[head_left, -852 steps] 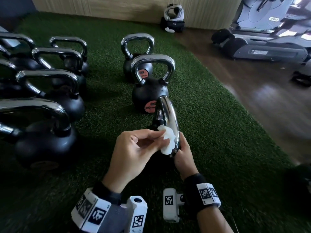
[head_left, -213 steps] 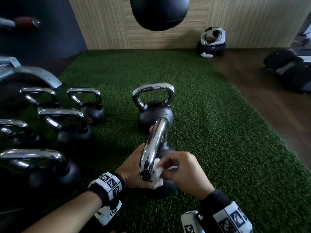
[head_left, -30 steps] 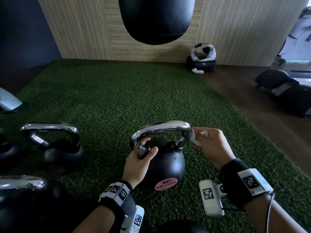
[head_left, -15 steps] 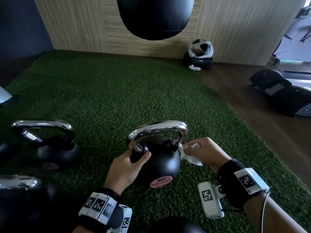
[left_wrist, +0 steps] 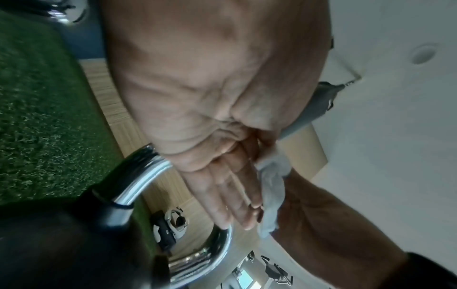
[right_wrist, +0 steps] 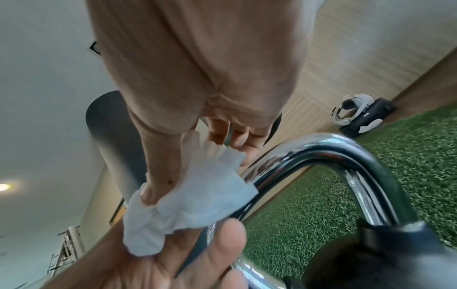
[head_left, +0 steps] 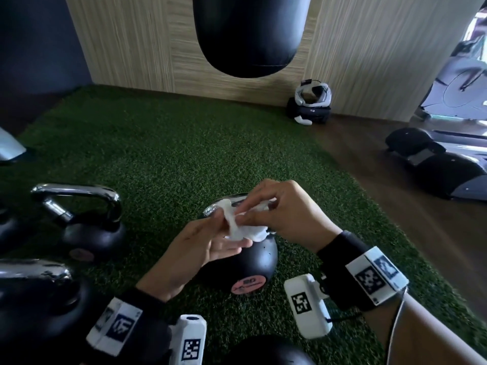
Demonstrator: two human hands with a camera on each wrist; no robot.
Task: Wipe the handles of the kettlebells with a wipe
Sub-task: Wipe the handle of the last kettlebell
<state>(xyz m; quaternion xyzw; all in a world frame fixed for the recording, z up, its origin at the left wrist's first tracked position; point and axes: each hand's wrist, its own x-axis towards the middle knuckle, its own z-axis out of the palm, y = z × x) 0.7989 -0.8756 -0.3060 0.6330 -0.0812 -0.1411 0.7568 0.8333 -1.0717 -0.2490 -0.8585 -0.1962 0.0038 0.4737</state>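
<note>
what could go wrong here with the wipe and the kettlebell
1. Neither hand steadies the kettlebell: the left hand lies open under the wipe and the right hand pinches it, so a hard rub might rock the kettlebell.
2. The wipe is bunched small, so it may slip from the fingers or miss part of the chrome handle.

We're in a gym: green turf floor (head_left: 163,154) with chrome-handled kettlebells (head_left: 87,222) at 9 o'clock, black punching bag (head_left: 250,32) hanging at 12, treadmill (head_left: 445,164) on wood flooring at 2, wood-panel wall (head_left: 137,43) behind
</note>
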